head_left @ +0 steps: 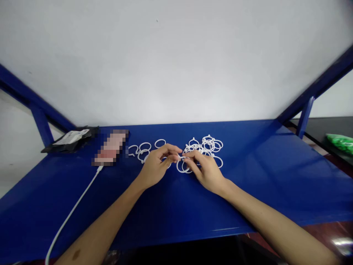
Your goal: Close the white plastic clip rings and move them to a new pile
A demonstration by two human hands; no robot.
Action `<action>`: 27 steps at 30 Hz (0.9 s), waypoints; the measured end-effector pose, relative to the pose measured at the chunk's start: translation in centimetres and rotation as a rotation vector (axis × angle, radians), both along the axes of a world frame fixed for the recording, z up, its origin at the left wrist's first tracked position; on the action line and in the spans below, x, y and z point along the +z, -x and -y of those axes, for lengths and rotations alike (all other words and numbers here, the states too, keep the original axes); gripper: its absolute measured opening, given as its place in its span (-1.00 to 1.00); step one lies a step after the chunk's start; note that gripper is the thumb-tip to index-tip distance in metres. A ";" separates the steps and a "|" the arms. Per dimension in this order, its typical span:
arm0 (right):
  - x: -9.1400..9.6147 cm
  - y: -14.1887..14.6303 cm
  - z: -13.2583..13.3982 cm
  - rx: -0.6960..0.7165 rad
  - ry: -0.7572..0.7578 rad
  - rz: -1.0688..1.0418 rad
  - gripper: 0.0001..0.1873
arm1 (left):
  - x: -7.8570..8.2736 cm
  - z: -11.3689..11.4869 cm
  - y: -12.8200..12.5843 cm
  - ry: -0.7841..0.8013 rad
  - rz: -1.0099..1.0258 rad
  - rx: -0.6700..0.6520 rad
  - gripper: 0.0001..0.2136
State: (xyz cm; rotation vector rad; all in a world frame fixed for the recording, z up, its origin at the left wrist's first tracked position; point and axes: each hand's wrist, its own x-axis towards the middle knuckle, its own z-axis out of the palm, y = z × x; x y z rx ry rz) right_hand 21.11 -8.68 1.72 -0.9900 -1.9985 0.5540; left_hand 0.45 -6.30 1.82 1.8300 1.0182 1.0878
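Note:
Both hands meet over the middle of a blue table (275,176). My left hand (157,165) has its fingers curled in a pinch at the edge of a white plastic ring (182,166). My right hand (205,169) pinches the same ring from the other side, fingers bent over it. Just beyond my right hand lies a pile of white rings (205,146), several tangled together. A smaller group of loose white rings (145,150) lies beyond my left hand.
A blurred pink phone (111,151) lies left of the rings, with a white cable (74,209) running to the table's front edge. A black packet (70,141) sits at the far left. Blue frame bars (306,116) rise at both sides; a green object (340,141) lies far right.

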 end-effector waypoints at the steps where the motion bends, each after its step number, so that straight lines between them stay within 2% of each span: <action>1: 0.0 0.0 0.1 0.019 0.028 -0.024 -0.84 | -0.2 0.0 -0.1 -0.043 -0.011 0.002 -0.80; 6: 0.3 -0.2 0.2 0.122 0.083 -0.059 -0.83 | -0.2 0.1 -0.3 -0.236 -0.075 -0.010 -0.78; 12: 0.4 -0.6 0.2 0.165 0.078 -0.022 -0.79 | -0.5 0.1 -0.2 -0.380 -0.102 -0.013 -0.83; 19: 0.3 0.1 0.1 -0.013 0.131 0.034 -0.84 | -0.7 -0.2 -0.5 -0.454 -0.130 0.026 -0.85; 23: 0.3 0.2 0.4 0.044 0.180 -0.024 -0.84 | -0.7 0.0 -0.7 -0.478 -0.124 0.045 -0.84; 27: 0.1 0.0 0.8 0.133 0.131 -0.019 -0.80 | -1.0 0.5 -0.8 -0.467 -0.114 0.036 -0.77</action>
